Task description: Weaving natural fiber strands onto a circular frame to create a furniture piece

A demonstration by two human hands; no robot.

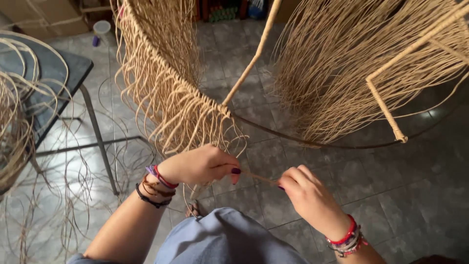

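Stretching low at the frame's centre, a pale rattan strand (259, 178) is pinched at both ends, left hand (202, 165) and right hand (305, 193) each clamped on it. Above hangs a wrapped round frame (161, 73) trailing loose cane fringe (185, 122) over the grey tiled floor (415, 186).

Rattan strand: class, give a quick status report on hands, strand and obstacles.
Left hand and right hand pinch rattan strand between them. Loose strands hang from the frame just above.
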